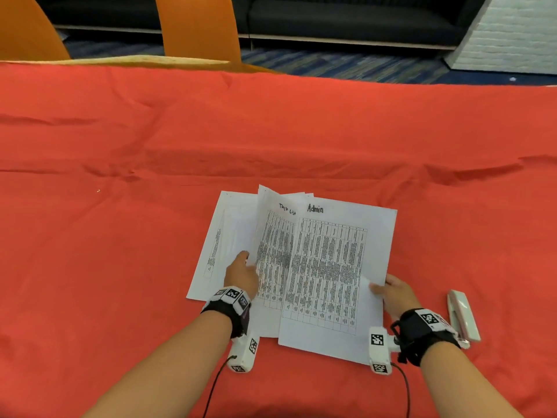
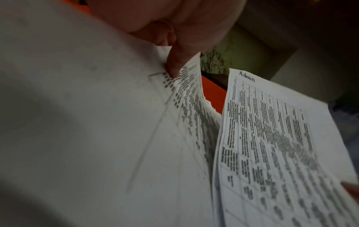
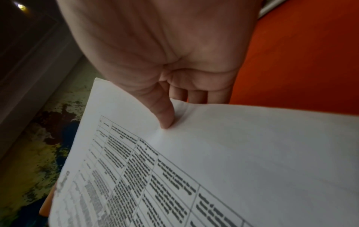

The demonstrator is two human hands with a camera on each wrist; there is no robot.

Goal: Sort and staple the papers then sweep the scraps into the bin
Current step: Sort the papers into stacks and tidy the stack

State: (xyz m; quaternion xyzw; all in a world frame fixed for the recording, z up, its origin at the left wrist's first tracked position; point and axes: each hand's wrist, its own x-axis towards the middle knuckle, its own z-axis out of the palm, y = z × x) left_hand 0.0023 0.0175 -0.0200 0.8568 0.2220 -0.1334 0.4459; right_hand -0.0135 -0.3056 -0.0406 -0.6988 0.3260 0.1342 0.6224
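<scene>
Several printed white sheets lie fanned on the red tablecloth, near its front edge. My right hand pinches the right edge of the top sheet headed "Admin", thumb on top and the other fingers beneath. My left hand holds the raised left edge of the sheet headed "Task List", its fingers hidden behind the paper. A further sheet lies flat under that hand. A white stapler rests on the cloth just right of my right wrist.
Two orange chairs stand behind the table's far edge, with a dark sofa and a white brick pillar beyond. A tiny pale speck lies on the cloth at the left. No bin is in view.
</scene>
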